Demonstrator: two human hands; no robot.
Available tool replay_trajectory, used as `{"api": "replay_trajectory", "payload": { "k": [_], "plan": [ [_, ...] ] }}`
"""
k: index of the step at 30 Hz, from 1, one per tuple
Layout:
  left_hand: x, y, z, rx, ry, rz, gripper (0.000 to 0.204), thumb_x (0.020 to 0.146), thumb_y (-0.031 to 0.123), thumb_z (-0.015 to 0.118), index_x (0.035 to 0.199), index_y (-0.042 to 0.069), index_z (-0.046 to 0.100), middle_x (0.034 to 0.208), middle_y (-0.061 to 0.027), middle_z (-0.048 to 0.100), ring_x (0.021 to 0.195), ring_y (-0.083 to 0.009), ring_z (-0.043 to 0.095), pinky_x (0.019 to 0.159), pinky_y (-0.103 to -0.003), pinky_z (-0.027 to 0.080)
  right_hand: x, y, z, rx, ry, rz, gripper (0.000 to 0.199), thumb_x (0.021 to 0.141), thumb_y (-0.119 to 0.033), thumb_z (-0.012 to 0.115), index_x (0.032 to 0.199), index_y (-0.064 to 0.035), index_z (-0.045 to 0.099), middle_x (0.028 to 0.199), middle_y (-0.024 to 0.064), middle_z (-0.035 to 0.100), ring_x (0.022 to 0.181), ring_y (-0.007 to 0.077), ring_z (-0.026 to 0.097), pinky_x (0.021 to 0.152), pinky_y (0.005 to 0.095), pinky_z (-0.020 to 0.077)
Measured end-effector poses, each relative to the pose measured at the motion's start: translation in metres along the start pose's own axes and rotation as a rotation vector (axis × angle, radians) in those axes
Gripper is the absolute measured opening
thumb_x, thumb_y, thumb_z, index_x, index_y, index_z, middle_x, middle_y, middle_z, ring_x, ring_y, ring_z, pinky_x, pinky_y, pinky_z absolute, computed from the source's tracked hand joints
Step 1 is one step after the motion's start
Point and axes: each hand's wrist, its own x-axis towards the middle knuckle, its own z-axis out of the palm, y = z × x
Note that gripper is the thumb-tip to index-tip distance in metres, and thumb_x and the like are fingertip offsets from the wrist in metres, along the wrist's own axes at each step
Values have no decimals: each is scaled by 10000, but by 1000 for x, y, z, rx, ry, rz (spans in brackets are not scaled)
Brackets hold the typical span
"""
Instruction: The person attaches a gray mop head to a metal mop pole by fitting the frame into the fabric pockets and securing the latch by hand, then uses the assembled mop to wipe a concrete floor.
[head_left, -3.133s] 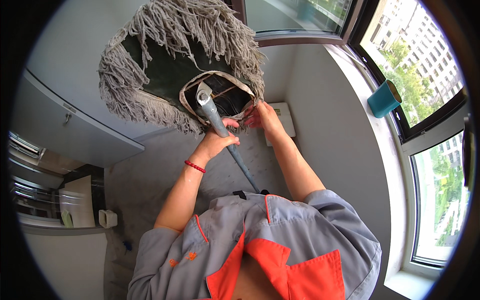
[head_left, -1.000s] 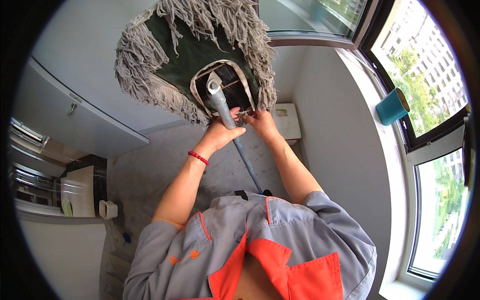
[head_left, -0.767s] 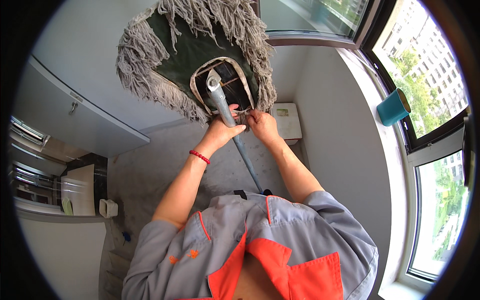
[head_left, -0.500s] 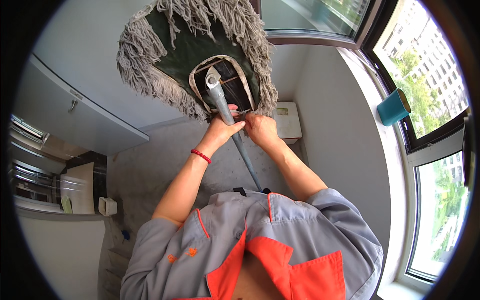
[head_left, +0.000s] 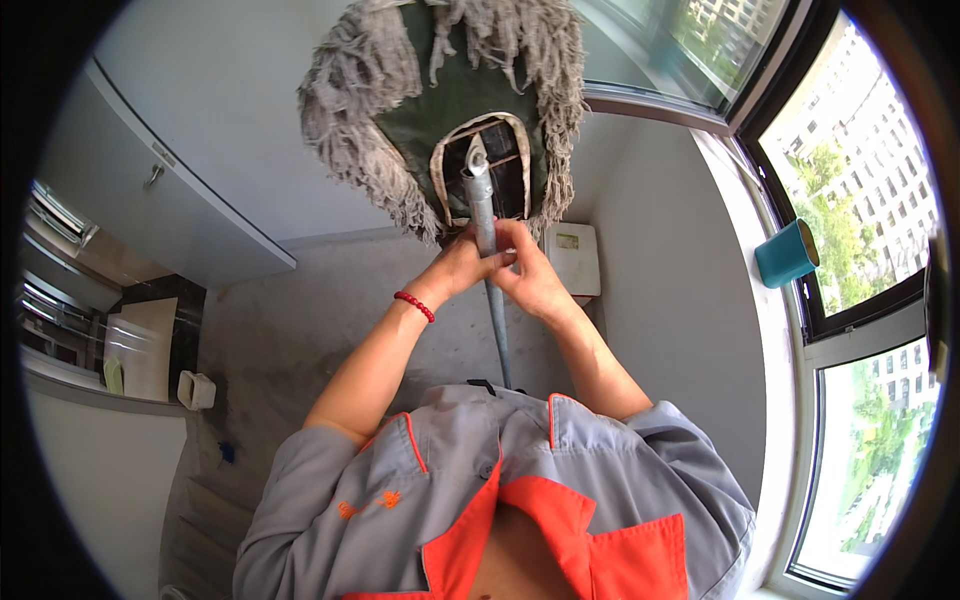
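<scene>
A large mop head (head_left: 480, 97) with grey strands and a dark green fabric back is raised in front of me. Its metal handle (head_left: 481, 205) is jointed to a frame inside a pale-edged opening and runs down toward my body. My left hand (head_left: 462, 266), with red beads at the wrist, is closed around the handle just under the mop head, the thumb crossing its front. Close against it on the right, my right hand (head_left: 532, 280) has thumb and fingers pinched together beside the handle. What the pinch holds is too small to make out.
On the right, a teal cup (head_left: 787, 254) lies tilted on the sill by the windows. A white box (head_left: 575, 262) stands on the floor beyond my right hand. At left are a grey door panel (head_left: 185, 200) and a small whitish container (head_left: 197, 390). An opened window pane hangs at upper right.
The mop head has shifted right in view, and its handle stands more upright. My right hand has moved from the mop's lower edge to beside the handle, close to my left hand.
</scene>
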Motion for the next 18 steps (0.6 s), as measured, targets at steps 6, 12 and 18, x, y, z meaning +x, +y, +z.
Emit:
{"api": "replay_trajectory", "payload": {
  "k": [6,12,18],
  "plan": [
    [-12,-24,13,698,183,283,496,749,217,662,1157,19,463,1136,-191,526,1001,-329,553,861,-375,459,36,-6,4,75,133,256,214,752,-143,661,918,-27,589,774,3,597,743,97,525,731,270,442],
    [-49,-42,16,462,426,381,248,824,97,556,1059,21,529,1000,-164,585,928,-356,561,780,-410,469,34,13,-11,280,268,159,91,743,-31,574,817,-34,627,714,-14,610,672,71,533,649,239,438],
    [-17,-65,8,137,631,244,205,871,72,494,1064,22,544,942,-101,623,790,-199,584,704,-349,466,22,-1,-11,291,105,187,227,758,-28,568,967,-45,654,871,-29,640,806,55,541,785,227,415]
  ]
}}
